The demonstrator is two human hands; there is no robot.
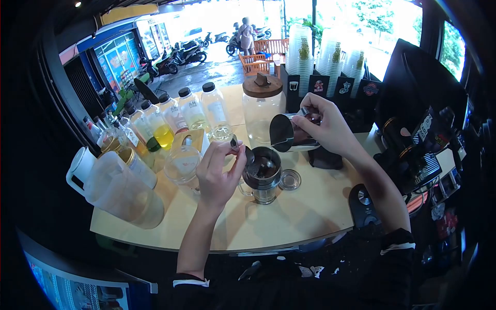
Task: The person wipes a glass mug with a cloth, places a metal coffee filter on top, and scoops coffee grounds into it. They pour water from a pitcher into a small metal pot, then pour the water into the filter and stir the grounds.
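My left hand (221,173) pinches a small metal spoon (249,156), its bowl right at the rim of a dark metal coffee filter (262,181). That filter sits on a clear glass mug (265,197) with a handle on its left side, and dark contents show inside it. In my right hand (323,124) is a shiny steel pitcher (297,135), gripped by its handle and tilted left so that its lip hangs just above the filter. Beside the mug on the right lies a small round lid (290,180).
A large frosted jug (124,191) and a clear pitcher (183,164) stand to the left. Several black-capped bottles (192,111) line the back left. Behind my hands are a wooden-lidded jar (263,108) and stacked plastic cups (299,54). A black scale-like device (364,204) sits right.
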